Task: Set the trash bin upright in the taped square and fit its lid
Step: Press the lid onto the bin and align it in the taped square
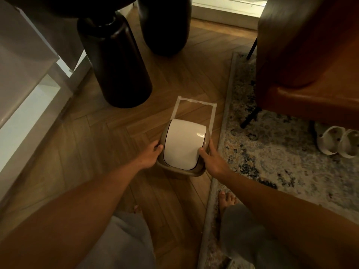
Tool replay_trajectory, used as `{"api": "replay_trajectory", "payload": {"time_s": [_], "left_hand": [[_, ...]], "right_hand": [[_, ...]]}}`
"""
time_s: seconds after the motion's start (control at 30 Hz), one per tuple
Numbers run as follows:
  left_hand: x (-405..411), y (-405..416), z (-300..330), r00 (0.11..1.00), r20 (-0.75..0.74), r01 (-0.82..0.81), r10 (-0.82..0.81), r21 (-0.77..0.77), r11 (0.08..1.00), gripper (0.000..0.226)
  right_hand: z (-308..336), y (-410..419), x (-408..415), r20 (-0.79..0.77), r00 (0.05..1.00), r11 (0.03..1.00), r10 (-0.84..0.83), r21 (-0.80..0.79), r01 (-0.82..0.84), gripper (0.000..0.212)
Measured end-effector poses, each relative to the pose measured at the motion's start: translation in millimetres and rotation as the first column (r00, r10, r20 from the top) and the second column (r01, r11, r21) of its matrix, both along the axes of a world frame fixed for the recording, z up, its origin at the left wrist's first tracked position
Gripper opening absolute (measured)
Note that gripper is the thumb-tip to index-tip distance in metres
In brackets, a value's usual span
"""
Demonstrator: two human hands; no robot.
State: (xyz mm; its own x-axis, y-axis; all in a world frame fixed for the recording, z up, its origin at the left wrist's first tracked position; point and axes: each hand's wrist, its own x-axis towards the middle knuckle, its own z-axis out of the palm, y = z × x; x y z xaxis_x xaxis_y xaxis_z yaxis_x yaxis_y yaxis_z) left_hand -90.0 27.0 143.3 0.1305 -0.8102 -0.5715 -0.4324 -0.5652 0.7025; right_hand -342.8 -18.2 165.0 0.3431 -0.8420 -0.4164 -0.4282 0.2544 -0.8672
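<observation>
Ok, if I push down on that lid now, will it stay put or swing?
The white flap probably swings: a dark seam outlines it inside the tan rim, like a pivoting panel. Its glossy highlight suggests smooth plastic, so the right hand could slip. Pressing the rim, where the left hand grips, looks safer.

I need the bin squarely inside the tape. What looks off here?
The trash bin sits at the taped square's near end, leaving its far part bare; both hands hold the lid.

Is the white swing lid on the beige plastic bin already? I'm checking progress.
Yes, the white swing lid sits on the beige plastic bin, with the left hand and right hand gripping its sides.
</observation>
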Motion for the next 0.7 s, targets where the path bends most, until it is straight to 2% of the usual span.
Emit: {"api": "replay_trajectory", "payload": {"time_s": [0.17,0.3,0.37,0.43,0.53,0.7], "left_hand": [[-0.9,4.4,-2.9,1.000,-0.019,-0.002,0.002,0.017,1.000,0.053],[0.1,8.5,-13.8,0.999,-0.035,-0.029,0.031,0.056,0.998,0.054],[5.1,10.9,-23.6,0.998,-0.051,-0.025,0.028,0.053,0.998,0.062],[12.6,12.7,-37.8,0.999,-0.051,-0.011,0.015,0.075,0.997,0.079],[20.0,15.3,-51.8,0.999,-0.033,0.023,-0.021,0.066,0.998,0.079],[4.9,20.3,-11.4,0.999,0.013,0.037,-0.037,-0.010,0.999,0.078]], "right_hand": [[6.1,-1.7,-7.6,-0.025,0.997,0.997,0.073,0.005,-0.073,0.067],[5.8,2.7,-4.5,-0.028,0.999,1.000,0.025,-0.008,-0.025,0.069],[2.3,7.4,-3.7,-0.030,1.000,1.000,0.004,-0.027,-0.005,0.069],[1.0,12.5,-3.8,-0.052,0.999,0.999,0.001,-0.054,-0.004,0.071],[0.6,16.8,-6.8,-0.092,0.995,0.995,0.026,-0.094,-0.035,0.076],[-6.8,23.9,-6.7,-0.136,0.991,0.986,0.013,-0.165,-0.036,0.083]]}}
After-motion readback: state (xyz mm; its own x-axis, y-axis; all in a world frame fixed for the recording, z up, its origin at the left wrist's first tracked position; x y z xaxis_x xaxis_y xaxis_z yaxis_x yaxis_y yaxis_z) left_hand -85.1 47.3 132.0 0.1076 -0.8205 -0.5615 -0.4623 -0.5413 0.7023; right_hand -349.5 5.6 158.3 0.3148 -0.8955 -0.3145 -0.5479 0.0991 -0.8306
